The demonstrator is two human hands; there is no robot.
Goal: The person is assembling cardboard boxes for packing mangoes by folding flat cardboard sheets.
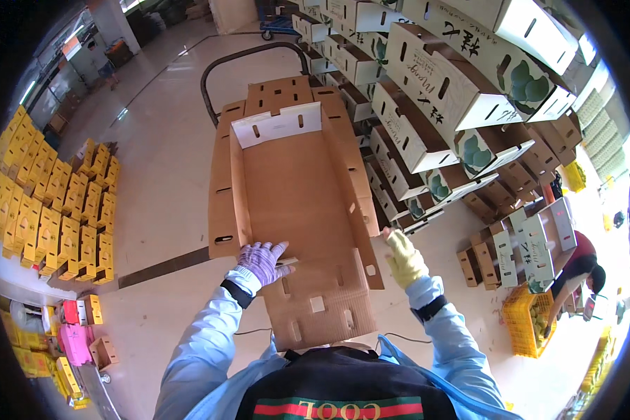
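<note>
A brown cardboard box lies in front of me on stacked cardboard, its far end wall folded up and white inside. Its near flap lies flat toward my body, with cut slots in it. My left hand, in a purple striped glove, is at the near left corner, its fingers and thumb closed about a narrow cardboard edge. My right hand, in a pale yellow glove, is held apart from the box's near right side. Its fingers are partly spread, with nothing in them.
Tall stacks of white printed boxes rise close on the right. A black cart handle curves beyond the box. Yellow boxes are piled at left. At lower right, a person bends over a yellow crate.
</note>
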